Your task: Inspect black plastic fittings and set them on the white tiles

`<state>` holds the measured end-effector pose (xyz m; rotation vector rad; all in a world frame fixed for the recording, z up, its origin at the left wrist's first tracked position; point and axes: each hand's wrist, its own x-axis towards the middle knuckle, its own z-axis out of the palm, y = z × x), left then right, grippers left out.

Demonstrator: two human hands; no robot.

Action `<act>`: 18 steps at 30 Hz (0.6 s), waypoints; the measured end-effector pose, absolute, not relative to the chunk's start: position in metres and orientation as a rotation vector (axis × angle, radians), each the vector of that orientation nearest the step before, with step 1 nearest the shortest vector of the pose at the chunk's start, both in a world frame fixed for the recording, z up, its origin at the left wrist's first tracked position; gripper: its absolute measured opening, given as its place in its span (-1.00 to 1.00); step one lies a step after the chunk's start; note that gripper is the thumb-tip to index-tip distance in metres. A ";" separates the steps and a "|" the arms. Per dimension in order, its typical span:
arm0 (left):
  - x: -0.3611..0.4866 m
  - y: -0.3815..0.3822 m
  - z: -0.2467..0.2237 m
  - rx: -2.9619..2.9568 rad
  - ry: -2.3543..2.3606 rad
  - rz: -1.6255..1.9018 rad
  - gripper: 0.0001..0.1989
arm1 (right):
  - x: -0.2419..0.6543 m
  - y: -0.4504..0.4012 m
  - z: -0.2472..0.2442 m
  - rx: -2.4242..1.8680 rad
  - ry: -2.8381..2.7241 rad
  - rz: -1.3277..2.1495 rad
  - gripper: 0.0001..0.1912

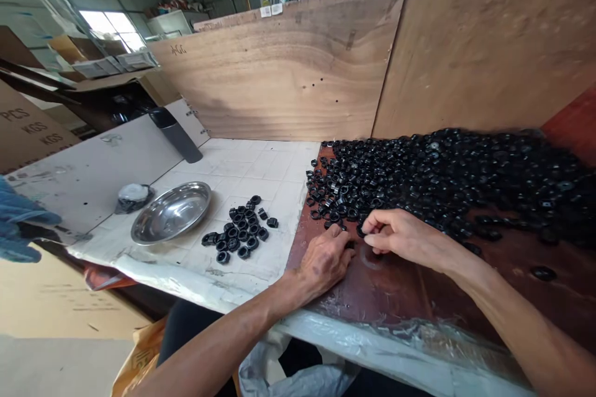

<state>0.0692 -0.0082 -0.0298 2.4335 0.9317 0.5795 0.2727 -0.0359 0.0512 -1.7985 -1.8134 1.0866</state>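
Observation:
A large heap of small black plastic rings (pixel 419 167) covers the back of the reddish-brown board (pixel 382 298). At the heap's near edge my right hand (pixel 400 236) is closed, its thumb and index finger pinching one black ring (pixel 360 231). Just left of it, my left hand (pixel 326 255) rests low on the board with fingers curled. Something dark shows at its fingertips, mostly hidden by the hand. A smaller group of black rings (pixel 242 229) lies on the white covered part of the table, to the left of my left hand.
A shallow steel bowl (pixel 172 214) stands on the white surface (pixel 279 167), beside a small bag with white contents (pixel 133 195). A dark grey bottle (pixel 177 134) leans at the left panel. Plywood boards (pixel 288 74) wall the back. A blue glove (pixel 21 217) hangs at far left.

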 end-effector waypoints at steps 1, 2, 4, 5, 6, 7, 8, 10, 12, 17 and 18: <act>0.067 -0.008 -0.031 2.397 0.923 0.617 -0.72 | 0.271 -0.032 0.053 -1.768 -1.778 1.111 -0.89; 0.064 -0.008 -0.033 2.339 0.929 0.674 -0.65 | 0.268 -0.029 0.052 -1.733 -1.754 1.136 -0.88; 0.058 -0.006 -0.036 2.193 1.009 0.813 -0.60 | 0.260 -0.029 0.047 -1.640 -1.740 1.240 -0.89; 0.055 -0.005 -0.037 2.124 1.077 0.877 -0.64 | 0.255 -0.031 0.042 -1.590 -1.759 1.307 -0.90; 0.053 -0.003 -0.038 2.071 1.144 0.923 -0.68 | 0.250 -0.034 0.037 -1.545 -1.799 1.362 -0.90; 0.051 -0.002 -0.039 2.041 1.199 0.953 -0.72 | 0.246 -0.037 0.031 -1.525 -1.867 1.370 -0.91; 0.050 0.000 -0.040 2.032 1.236 0.972 -0.73 | 0.242 -0.040 0.025 -1.545 -1.954 1.286 -0.93; 0.051 0.004 -0.042 2.053 1.264 0.980 -0.69 | 0.239 -0.043 0.013 -1.596 -2.056 1.001 -0.90; 0.052 0.008 -0.043 2.086 1.265 0.966 -0.64 | 0.241 -0.042 0.004 -1.629 -2.041 0.776 -0.83; 0.053 0.015 -0.040 2.131 1.229 0.908 -0.81 | 0.248 -0.032 -0.002 -1.740 -1.920 0.815 -0.87; 0.053 0.015 -0.038 2.108 1.207 0.898 -0.82 | 0.248 -0.031 -0.001 -1.747 -1.887 0.845 -0.87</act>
